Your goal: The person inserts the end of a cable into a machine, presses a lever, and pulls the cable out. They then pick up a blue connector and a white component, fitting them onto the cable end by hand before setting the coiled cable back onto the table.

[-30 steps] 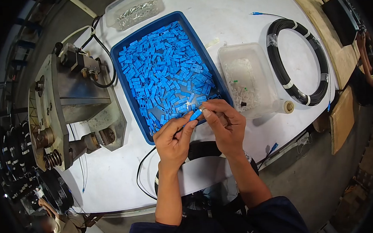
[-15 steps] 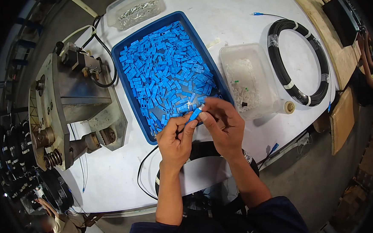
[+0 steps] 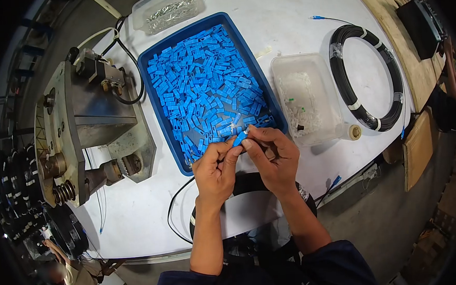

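A small blue fibre-optic connector with a whitish tip is held between my two hands, over the near edge of a blue tray. My left hand pinches its body between thumb and fingers. My right hand is closed at its tip end, thumb and index finger together there; whether it grips a separate small cap, I cannot make out. Many loose blue connector housings fill the tray. Below my wrists lies a black cable coil, partly hidden by my forearms.
To the left stands a metal press with a hose. At right are a clear bin of small whitish parts, a tape roll and another black cable coil. A clear box of metal parts sits behind. A person is at lower left.
The view has shifted very slightly. My right fingers have moved a little at the connector's tip; both hands keep their place over the tray's near edge.
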Action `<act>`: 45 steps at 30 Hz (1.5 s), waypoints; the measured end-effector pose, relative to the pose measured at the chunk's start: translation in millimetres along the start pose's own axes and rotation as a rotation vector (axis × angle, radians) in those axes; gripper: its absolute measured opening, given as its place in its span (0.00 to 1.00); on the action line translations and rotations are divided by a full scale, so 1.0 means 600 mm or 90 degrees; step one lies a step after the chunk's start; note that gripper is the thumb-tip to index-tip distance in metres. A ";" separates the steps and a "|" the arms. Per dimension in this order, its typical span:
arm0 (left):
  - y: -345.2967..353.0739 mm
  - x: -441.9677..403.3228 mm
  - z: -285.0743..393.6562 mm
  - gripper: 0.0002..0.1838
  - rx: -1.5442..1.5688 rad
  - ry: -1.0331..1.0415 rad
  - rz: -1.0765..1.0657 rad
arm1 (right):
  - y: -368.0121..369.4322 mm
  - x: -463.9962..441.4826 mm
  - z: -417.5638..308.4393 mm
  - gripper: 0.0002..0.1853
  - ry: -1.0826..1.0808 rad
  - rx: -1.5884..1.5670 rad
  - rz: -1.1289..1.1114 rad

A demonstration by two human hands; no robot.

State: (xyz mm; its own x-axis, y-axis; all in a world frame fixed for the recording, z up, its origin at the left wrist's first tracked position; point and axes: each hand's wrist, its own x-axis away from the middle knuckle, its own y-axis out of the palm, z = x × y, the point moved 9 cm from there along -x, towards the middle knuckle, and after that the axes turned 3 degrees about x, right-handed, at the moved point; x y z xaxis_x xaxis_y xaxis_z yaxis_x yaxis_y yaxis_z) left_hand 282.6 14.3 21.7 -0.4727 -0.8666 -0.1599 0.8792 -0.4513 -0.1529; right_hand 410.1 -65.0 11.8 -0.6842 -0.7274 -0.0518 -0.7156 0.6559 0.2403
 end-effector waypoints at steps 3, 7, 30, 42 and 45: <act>-0.002 0.000 0.002 0.05 -0.013 -0.014 -0.007 | 0.000 0.000 0.000 0.11 0.001 0.005 0.001; -0.001 0.000 0.000 0.05 -0.020 -0.032 -0.010 | 0.000 0.000 -0.001 0.11 0.003 0.028 -0.002; 0.000 -0.001 0.005 0.06 -0.027 -0.015 -0.016 | 0.002 0.001 0.004 0.10 0.004 -0.008 -0.021; -0.012 0.004 0.006 0.08 0.063 0.001 0.042 | 0.004 0.002 -0.011 0.14 -0.059 0.139 -0.048; -0.025 0.024 0.009 0.10 -0.057 -0.011 -0.011 | -0.002 0.036 -0.069 0.17 -0.133 0.253 -0.075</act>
State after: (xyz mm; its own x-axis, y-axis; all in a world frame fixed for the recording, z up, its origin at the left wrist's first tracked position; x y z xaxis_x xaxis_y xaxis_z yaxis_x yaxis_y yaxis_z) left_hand 262.9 7.3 27.2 -0.4856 -0.8630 -0.1391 0.8617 -0.4458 -0.2425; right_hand 402.3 -89.7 50.4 -0.5802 -0.7717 -0.2606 -0.7604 0.6278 -0.1662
